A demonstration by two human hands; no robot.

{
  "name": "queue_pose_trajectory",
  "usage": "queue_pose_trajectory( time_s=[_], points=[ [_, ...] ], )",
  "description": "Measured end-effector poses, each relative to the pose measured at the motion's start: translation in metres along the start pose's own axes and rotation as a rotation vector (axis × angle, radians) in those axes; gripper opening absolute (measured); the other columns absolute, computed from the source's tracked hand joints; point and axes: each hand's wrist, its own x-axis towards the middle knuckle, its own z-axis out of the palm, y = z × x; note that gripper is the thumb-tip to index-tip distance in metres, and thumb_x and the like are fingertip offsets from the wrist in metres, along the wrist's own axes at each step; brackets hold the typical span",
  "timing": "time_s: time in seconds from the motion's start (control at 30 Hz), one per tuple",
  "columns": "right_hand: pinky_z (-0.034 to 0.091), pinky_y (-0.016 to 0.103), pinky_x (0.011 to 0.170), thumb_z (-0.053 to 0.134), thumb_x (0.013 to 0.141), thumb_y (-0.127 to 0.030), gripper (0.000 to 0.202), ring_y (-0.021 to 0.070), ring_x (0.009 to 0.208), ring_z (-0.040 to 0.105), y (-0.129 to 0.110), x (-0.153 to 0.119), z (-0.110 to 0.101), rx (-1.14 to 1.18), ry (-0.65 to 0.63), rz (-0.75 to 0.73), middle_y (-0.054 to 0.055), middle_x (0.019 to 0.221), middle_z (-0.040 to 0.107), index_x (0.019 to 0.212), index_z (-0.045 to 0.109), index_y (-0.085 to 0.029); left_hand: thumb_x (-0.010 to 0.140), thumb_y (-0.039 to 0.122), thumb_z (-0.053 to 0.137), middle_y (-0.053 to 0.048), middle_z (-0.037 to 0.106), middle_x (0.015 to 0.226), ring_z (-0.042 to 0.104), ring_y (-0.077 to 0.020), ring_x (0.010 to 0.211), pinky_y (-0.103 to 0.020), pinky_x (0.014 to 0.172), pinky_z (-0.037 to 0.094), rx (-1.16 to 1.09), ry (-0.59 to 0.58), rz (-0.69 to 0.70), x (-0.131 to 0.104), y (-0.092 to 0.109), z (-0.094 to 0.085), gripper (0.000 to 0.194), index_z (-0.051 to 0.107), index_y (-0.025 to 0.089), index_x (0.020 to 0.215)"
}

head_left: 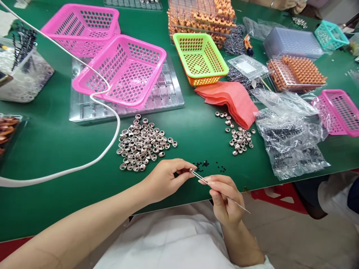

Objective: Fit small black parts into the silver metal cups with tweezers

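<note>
Between its thumb and fingertips my left hand [165, 179] pinches a small silvery metal cup [192, 170], mostly covered by the fingers. My right hand [227, 198] grips a pair of metal tweezers [204, 179], whose tips meet the cup. Whether the tips hold a part is too small to tell. Just beyond the hands lie tiny black pieces [206, 163], scattered on the green table [196, 138]. A large pile of similar metal cups [140, 144] sits to the left of them, and a smaller group of cups [241, 140] lies to the right.
A white cable [112, 140] curves across the left side. Pink baskets [120, 71] and a green basket [202, 56] stand farther back. A folded red cloth [230, 99] and plastic bags of black parts [291, 138] are at the right. Another person's hand [297, 5] shows at the far edge.
</note>
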Motion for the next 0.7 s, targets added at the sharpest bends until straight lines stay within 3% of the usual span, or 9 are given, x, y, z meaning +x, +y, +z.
queue_pose_trajectory(
  time_s=[0.27,0.53,0.7],
  points=[
    [0.067,0.039,0.077,0.052,0.099,-0.014,0.031,0.0211,0.097,0.073,-0.001,-0.002,-0.002,-0.028,0.014,0.004,0.008,0.109,0.071,0.125,0.060,-0.027,0.088,0.032,0.065,-0.006,0.075,0.094,0.070,-0.0173,0.081,-0.026,0.074,0.058,-0.297,-0.118,-0.139,-0.002,-0.001,-0.002,0.030,0.076,0.016,0.111],
    [0.066,0.039,0.079,0.053,0.097,-0.011,0.033,0.0221,0.101,0.072,-0.002,0.001,-0.002,0.031,0.000,-0.030,0.009,0.111,0.069,0.127,0.061,-0.023,0.086,0.034,0.070,-0.006,0.075,0.092,0.068,-0.0153,0.076,-0.027,0.073,0.058,-0.424,-0.095,-0.207,0.000,0.000,-0.003,0.024,0.079,0.017,0.101],
    [0.067,0.040,0.074,0.051,0.101,-0.021,0.027,0.0217,0.094,0.071,-0.006,-0.005,-0.015,0.023,0.013,0.021,0.008,0.107,0.068,0.125,0.061,-0.027,0.080,0.031,0.073,-0.004,0.073,0.082,0.066,-0.0138,0.071,-0.023,0.065,0.055,-0.443,-0.047,-0.262,0.002,0.001,-0.004,0.021,0.075,0.015,0.094]
  ],
)
